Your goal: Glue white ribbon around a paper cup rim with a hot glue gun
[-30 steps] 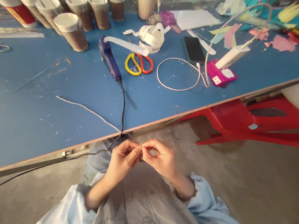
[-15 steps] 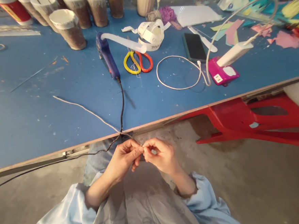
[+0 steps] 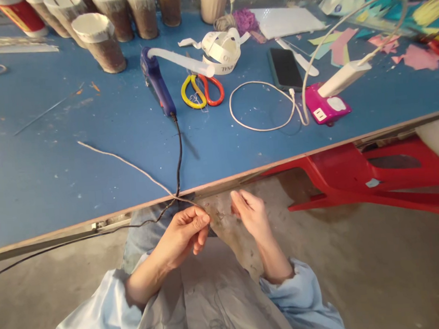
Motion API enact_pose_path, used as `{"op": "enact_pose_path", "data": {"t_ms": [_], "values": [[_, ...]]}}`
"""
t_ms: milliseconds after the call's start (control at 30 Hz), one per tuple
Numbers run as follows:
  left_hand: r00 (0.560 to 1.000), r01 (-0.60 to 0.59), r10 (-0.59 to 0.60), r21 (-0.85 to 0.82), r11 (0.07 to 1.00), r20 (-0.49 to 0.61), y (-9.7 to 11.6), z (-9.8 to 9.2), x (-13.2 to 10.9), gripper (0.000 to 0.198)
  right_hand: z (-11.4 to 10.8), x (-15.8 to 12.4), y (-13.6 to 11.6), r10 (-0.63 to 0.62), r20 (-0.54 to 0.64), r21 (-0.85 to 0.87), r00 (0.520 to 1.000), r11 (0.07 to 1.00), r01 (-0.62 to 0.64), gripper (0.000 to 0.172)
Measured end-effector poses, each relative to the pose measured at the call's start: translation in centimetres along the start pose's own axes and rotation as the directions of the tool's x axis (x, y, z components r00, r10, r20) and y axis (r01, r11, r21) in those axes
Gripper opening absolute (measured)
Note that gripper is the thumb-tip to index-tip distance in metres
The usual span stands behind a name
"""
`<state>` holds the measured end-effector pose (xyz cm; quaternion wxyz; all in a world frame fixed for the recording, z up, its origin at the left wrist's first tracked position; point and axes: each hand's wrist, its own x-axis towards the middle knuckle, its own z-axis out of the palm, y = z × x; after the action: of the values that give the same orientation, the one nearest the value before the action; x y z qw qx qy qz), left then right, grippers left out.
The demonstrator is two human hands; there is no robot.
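Note:
Between thumb and fingers, my left hand (image 3: 185,234) pinches one end of a thin beige cord (image 3: 145,173) in front of the table edge. The cord runs from there over the edge and lies loosely across the blue table, its far end to the left. It crosses a black cable (image 3: 180,157) at the edge. To the right and a little higher, apart from the left hand, my right hand (image 3: 252,216) is closed, thumb against the fingers. Whatever it may hold is too small or hidden to see.
A blue glue gun (image 3: 156,86) with a white stick lies near scissors (image 3: 202,91) and printed ribbon (image 3: 221,51). Brown cups (image 3: 102,45) stand at the back left. A phone (image 3: 285,68) and pink adapter (image 3: 327,104) lie right; a red stool (image 3: 340,176) stands below.
My right hand has come away from the left hand, moving right and slightly up. My left hand stays in place with the cord.

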<state>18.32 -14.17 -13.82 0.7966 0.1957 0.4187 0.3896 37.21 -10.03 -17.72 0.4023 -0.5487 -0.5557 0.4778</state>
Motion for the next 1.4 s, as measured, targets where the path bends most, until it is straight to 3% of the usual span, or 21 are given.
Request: {"op": "enact_pose_path", "data": {"t_ms": [67,100,200,267,333,433,533,633,700,800,900,1033,1167,1233,1333,1400], "values": [[1.000,-0.007,0.007,0.020,1.000,-0.022,0.0,0.0,0.1,0.031,-0.9,0.6,0.8,-0.007,-0.027,-0.084,1.000,0.996,0.005,0.014],[0.999,-0.014,0.015,0.033,0.999,-0.033,0.0,-0.1,0.1,0.032,-1.3,0.8,1.1,0.013,-0.045,-0.098,0.999,0.995,-0.018,0.013],[0.997,-0.042,0.047,0.082,0.996,-0.054,-0.1,-0.2,0.2,0.033,-1.9,1.0,1.4,0.112,-0.101,-0.140,0.989,0.982,-0.125,0.024],[0.996,-0.066,0.074,0.134,0.989,-0.057,-0.2,-0.2,0.2,0.033,-1.8,0.8,0.9,0.160,-0.092,-0.043,0.983,0.985,-0.164,0.039],[0.991,-0.104,0.118,0.207,0.973,-0.055,-0.4,-0.3,0.1,0.033,-1.6,0.7,0.1,0.195,0.036,0.216,0.980,0.956,-0.198,0.054],[0.979,-0.166,0.198,0.352,0.921,-0.055,-0.4,-0.3,0.1,0.032,-1.0,0.7,-1.3,0.194,0.335,0.579,0.922,0.729,-0.364,0.065],[0.971,-0.186,0.233,0.447,0.875,-0.052,-0.3,-0.4,0.0,0.033,-0.3,0.7,-2.1,0.198,0.460,0.652,0.866,0.587,-0.480,0.060],[0.972,-0.180,0.230,0.466,0.866,-0.053,-0.2,-0.4,-0.1,0.033,0.4,0.4,-2.2,0.206,0.468,0.656,0.859,0.571,-0.494,0.047],[0.972,-0.176,0.228,0.466,0.867,-0.057,-0.3,-0.4,-0.1,0.033,0.8,0.2,-2.0,0.188,0.420,0.659,0.888,0.609,-0.441,0.038],[0.971,-0.180,0.232,0.457,0.871,-0.061,-0.4,-0.4,-0.2,0.032,1.2,-0.2,-1.7,0.122,0.288,0.648,0.950,0.706,-0.287,0.046],[0.970,-0.195,0.241,0.457,0.868,-0.044,-0.4,-0.3,-0.3,0.030,1.4,-0.5,-1.8,0.036,0.265,0.614,0.964,0.764,-0.197,0.016],[0.970,-0.219,0.242,0.453,0.864,0.008,-0.1,0.1,-0.5,0.030,2.0,-1.2,-2.3,-0.224,0.362,0.528,0.905,0.849,-0.002,0.028],[0.968,-0.250,0.232,0.517,0.819,0.099,0.2,0.7,-1.1,0.031,2.7,-1.8,-3.1,-0.362,0.366,0.560,0.857,0.821,0.108,0.034],[0.962,-0.273,0.211,0.565,0.779,0.175,0.2,0.9,-1.4,0.031,2.7,-1.7,-3.7,-0.437,0.338,0.519,0.833,0.825,0.222,0.035],[0.935,-0.353,0.234,0.640,0.683,0.266,0.0,1.0,-1.6,0.025,2.5,-0.7,-5.2,-0.534,0.308,0.415,0.787,0.820,0.394,0.033],[0.906,-0.422,0.290,0.714,0.559,0.309,0.0,0.9,-1.6,0.021,2.2,0.3,-6.7,-0.554,0.288,0.324,0.781,0.824,0.465,0.029]]}}
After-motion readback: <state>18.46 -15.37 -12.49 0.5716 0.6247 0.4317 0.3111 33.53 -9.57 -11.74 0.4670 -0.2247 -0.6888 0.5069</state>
